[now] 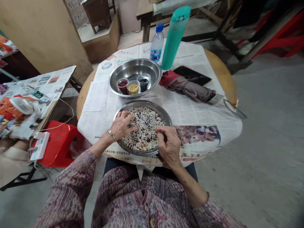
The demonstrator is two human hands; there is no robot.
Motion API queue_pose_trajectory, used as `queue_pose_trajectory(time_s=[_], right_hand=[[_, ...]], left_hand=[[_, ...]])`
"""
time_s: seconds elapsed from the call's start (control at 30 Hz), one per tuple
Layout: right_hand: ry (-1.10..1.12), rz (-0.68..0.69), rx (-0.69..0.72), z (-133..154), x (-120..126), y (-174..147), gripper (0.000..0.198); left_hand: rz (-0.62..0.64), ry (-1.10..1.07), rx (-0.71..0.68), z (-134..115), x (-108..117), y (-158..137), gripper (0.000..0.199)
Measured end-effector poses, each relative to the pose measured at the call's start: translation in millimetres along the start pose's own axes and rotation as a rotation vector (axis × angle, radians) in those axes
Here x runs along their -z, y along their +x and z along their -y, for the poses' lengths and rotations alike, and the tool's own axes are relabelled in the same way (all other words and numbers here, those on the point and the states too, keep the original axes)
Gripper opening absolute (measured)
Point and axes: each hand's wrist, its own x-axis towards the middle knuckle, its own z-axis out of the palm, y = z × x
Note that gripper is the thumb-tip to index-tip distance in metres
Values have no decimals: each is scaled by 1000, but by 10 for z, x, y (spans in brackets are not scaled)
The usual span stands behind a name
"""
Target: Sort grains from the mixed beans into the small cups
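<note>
Spreading wide, the fingers of my left hand [122,125] lie at ten o'clock over the mixed beans and grains [144,128], which cover the floor of the near steel bowl [167,114] right in front of me. At four o'clock my right hand [169,142] bunches its fingers over the mix; I cannot tell whether they pinch anything. Each bean looks light, hard and smooth, likely to roll or slip but not to break, so it seems best taken by its sides between thumb and fingertip. Toward twelve o'clock sits a second steel bowl [133,69], holding three clear cups [133,92]: red beans [123,83] at eight o'clock, yellow beans [133,87] at six, black beans [143,81] at four
</note>
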Motion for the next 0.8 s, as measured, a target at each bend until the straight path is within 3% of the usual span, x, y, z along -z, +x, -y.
queue_pose_trajectory(time_s=[0.07,0.13,0.3,0.47,0.67,0.8], right_hand=[[-1,-3,10,-1,-3,-1,17],[-4,-4,13,2,-3,1,18],[-7,-9,11,11,0,7,18],[-11,-6,7,14,7,9,18],[-4,-4,0,22,8,10,18],[-10,-5,-3,20,2,7,18]], left_hand=[[-15,18,72,-42,-62,100,56],[-14,14,132,-121,-120,222,56],[130,-135,4,-302,-157,376,19],[254,-290,-186,-358,-10,84,15],[445,-290,-333,-428,78,-290,21],[339,-130,-254,-433,-10,-217,28]])
